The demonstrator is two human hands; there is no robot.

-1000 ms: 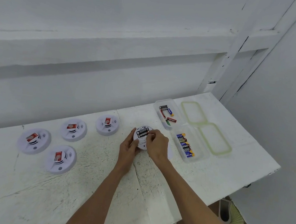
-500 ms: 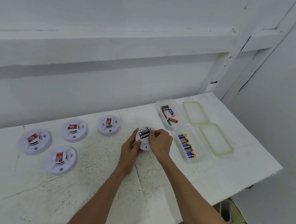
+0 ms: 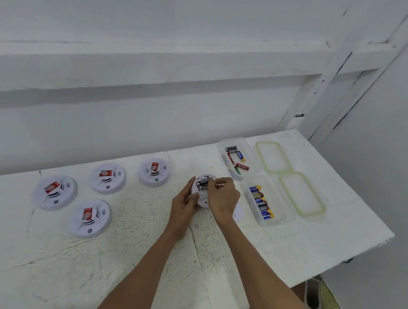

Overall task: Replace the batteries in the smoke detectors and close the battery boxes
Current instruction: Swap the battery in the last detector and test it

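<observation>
On the white bench (image 3: pixel 131 261), both hands work on one smoke detector (image 3: pixel 202 189) lying back side up, batteries showing in its open compartment. The left hand (image 3: pixel 184 205) has its grip closed on the detector's rim at 9 o'clock. The right hand (image 3: pixel 223 198) covers the 3 o'clock side, fingers pinched at the compartment; what they pinch cannot be told. At 3 o'clock lies a clear box of batteries (image 3: pixel 262 204); at 1 o'clock another box (image 3: pixel 234 158). Four other detectors (image 3: pixel 91 217) lie at 9 o'clock.
</observation>
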